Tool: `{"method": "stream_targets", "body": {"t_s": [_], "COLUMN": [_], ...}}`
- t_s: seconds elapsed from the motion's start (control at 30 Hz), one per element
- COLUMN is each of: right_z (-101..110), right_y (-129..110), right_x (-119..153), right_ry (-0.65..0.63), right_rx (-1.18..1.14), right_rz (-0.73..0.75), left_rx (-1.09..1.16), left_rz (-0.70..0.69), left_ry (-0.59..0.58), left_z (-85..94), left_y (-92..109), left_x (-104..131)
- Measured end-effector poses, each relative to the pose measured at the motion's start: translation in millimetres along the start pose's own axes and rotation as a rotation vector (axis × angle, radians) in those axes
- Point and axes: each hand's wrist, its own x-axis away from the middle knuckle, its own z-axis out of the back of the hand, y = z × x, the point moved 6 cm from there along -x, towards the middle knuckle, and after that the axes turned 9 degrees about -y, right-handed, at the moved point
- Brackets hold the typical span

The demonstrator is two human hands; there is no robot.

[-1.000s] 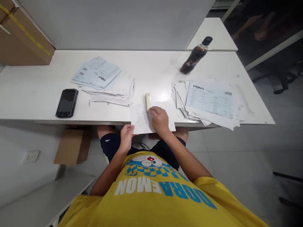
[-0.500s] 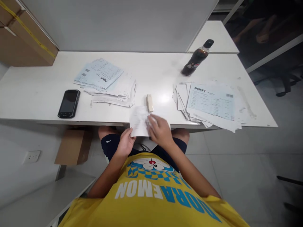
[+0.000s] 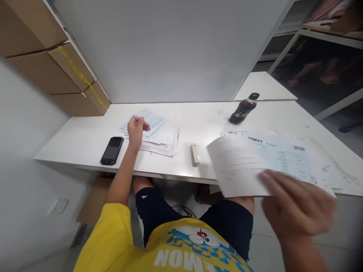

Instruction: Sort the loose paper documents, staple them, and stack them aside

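Observation:
My right hand (image 3: 300, 204), blurred by motion, pinches a printed white paper sheet (image 3: 238, 166) by its right edge. The sheet hangs bent over the desk edge and partly covers the right pile, whose top is a light blue PONY form (image 3: 283, 155). Over the left pile of papers (image 3: 161, 147) is my left hand (image 3: 137, 128), its fingers curled in close to a light blue form (image 3: 154, 120) on top. Whether it holds a sheet is hidden. A cream stapler (image 3: 195, 154) lies on the desk between the piles, apart from both hands.
A black handheld device (image 3: 112, 150) lies left of my left forearm. Behind the right pile a cola bottle (image 3: 244, 109) stands on the white desk (image 3: 198, 117). Cardboard boxes (image 3: 76, 87) are stacked at the back left against a grey panel (image 3: 170, 53). Another person's legs show at far right.
My left hand has let go of the white sheet and moved to the left pile. My right hand has carried the sheet rightward to the right pile. The camera view has tilted up.

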Motion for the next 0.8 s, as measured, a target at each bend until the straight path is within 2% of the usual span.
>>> {"method": "stream_targets", "body": {"t_s": [0.03,0.07,0.1,0.13,0.2,0.27,0.37,0.43,0.5,0.57,0.63,0.7,0.73,0.8], "right_z": [15.7,27.7,34.1,34.7,23.0,2.8,-17.9,-15.9,-9.0,-5.9,-13.0,-35.5,-55.0,-92.2], "right_y": [14.1,26.0,37.1,49.8,78.1,108.4,144.3,149.4,136.0,107.9,73.3,40.7,24.0,-10.2], "right_x": [-2.3,-2.4,-1.7,-1.6,-3.2,-4.5,-4.4,-6.3,-9.2,-9.2,-4.0,6.4,13.3,30.1], "right_ry": [0.174,0.332,0.444,0.485,0.41,0.219,-0.023,-0.047,-0.021,0.005,0.002,-0.087,-0.224,-0.487], "right_rx": [0.08,0.164,0.236,0.278,0.322,0.338,0.341,0.348,0.319,0.207,0.001,-0.269,-0.417,-0.739], "right_rz": [-0.043,-0.061,-0.064,-0.07,-0.059,-0.036,-0.014,0.015,0.049,0.068,0.035,-0.074,-0.119,-0.12], "left_rx": [-0.199,-0.411,-0.607,-0.768,-0.978,-1.048,-1.038,-0.918,-0.641,-0.233,0.181,0.462,0.547,0.634], "left_rz": [-0.027,-0.014,0.029,0.085,0.16,0.147,0.086,0.035,-0.025,-0.049,-0.023,0.065,0.129,0.283], "left_ry": [-0.02,-0.097,-0.179,-0.254,-0.373,-0.418,-0.396,-0.289,-0.073,0.174,0.307,0.306,0.284,0.211], "left_z": [3.3,1.6,-1.2,-3.9,-8.8,-11.1,-6.1,2.6,14.0,21.1,11.6,-12.8,-26.7,-53.7], "left_y": [-7.8,-19.9,-35.3,-51.5,-78.2,-90.5,-85.2,-66.8,-40.4,-19.7,-12.8,-16.7,-21.6,-34.9], "left_x": [-25.6,-45.7,-58.9,-65.3,-62.6,-50.2,-29.6,-14.2,8.6,42.5,81.9,118.9,136.1,167.6]}}
